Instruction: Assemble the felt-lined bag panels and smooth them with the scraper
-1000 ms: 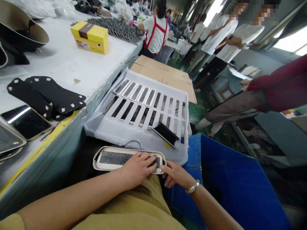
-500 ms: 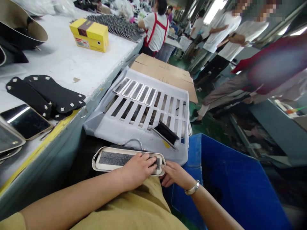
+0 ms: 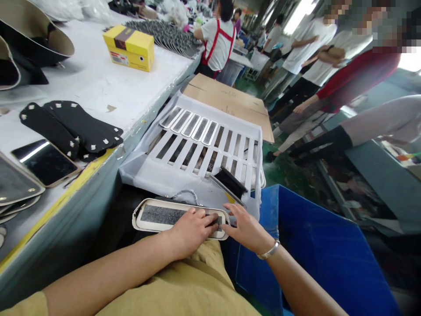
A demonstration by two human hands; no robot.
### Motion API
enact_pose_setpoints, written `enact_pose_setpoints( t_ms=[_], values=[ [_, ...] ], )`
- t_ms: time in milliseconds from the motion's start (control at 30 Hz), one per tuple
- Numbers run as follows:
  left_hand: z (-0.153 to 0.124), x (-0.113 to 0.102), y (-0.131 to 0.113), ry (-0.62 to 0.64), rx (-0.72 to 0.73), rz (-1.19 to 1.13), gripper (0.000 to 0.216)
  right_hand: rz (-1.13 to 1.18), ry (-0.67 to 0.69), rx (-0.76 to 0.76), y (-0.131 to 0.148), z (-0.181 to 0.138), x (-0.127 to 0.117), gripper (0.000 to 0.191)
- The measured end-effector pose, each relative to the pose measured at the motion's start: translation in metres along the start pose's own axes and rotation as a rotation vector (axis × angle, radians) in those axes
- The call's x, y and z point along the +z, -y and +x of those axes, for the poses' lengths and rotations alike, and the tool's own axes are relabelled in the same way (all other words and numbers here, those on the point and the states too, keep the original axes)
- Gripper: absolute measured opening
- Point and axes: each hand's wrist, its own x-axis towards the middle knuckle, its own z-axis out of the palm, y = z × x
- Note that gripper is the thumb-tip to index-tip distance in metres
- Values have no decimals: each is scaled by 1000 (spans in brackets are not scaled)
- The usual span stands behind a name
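A long cream-edged piece with rounded ends, which looks like the base of a bag (image 3: 153, 227), lies across my lap with a dark grey textured strip (image 3: 162, 215) set in its face. My left hand (image 3: 194, 230) rests on its right half, fingers bent and pressed onto the strip, their tips partly hidden. At the right end, my right hand (image 3: 245, 226) hovers with fingers apart and the thumb close to the rim; I cannot tell whether it touches. A grey cord loop (image 3: 187, 192) shows behind the far edge.
Ahead is a grey cloth-covered slotted rack (image 3: 197, 151) with several silver-edged strips (image 3: 194, 127) and a black channel-shaped piece (image 3: 230, 183). A blue bin (image 3: 315, 245) stands at right. The white table (image 3: 88, 83) at left holds black panels (image 3: 79, 127) and a yellow box (image 3: 130, 48). People stand beyond.
My right hand has risen from around the right end to above it, its fingers spreading. My left hand stays on the strip. A person in red at right has shifted position.
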Motion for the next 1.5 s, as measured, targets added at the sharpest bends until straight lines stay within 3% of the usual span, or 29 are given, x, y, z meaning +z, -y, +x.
enact_pose_setpoints(
  t_ms=[133, 267, 333, 400, 500, 567, 633, 700, 767, 833, 900, 967, 1100, 1300, 1500],
  values=[
    [-5, 6, 1, -33, 16, -51, 33, -43, -48, 41, 11, 1, 9, 58],
    [-9, 12, 5, -18, -16, -107, 43, 196, 224, 255, 9, 12, 20, 38],
    [-9, 2, 1, 8, -33, -143, 56, 322, 282, 324, 9, 12, 18, 30],
    [-10, -14, -4, 28, -26, -194, 65, 383, 251, 327, 10, 8, 14, 27],
    [-18, -33, 6, -103, 3, -377, 81, 447, 268, 350, 5, 11, 12, 25],
    [-36, -39, 23, -266, -144, -436, 63, 511, 326, 350, 2, 18, 13, 26],
    [-64, -41, 44, -448, -453, -386, 39, 548, 362, 357, 2, 22, 13, 29],
    [-93, -40, 65, -525, -784, -307, 38, 582, 369, 372, 3, 22, 12, 33],
    [-116, -35, 84, -384, -951, -389, 47, 612, 361, 391, 4, 22, 10, 38],
    [-129, -29, 96, -168, -985, -637, 46, 626, 362, 401, 2, 21, 9, 43],
    [-132, -22, 100, -48, -973, -886, 38, 618, 378, 414, -2, 21, 9, 47],
    [-130, -17, 98, -65, -952, -1004, 34, 596, 384, 419, -4, 22, 10, 51],
    [-123, -20, 95, -109, -928, -940, 39, 583, 365, 442, -3, 21, 10, 54],
    [-111, -38, 103, 25, -935, -764, 46, 657, 398, 559, 6, 21, 8, 50],
    [-109, -39, 100, 146, -922, -797, 46, 732, 410, 570, 0, 20, 13, 49]
  ],
)
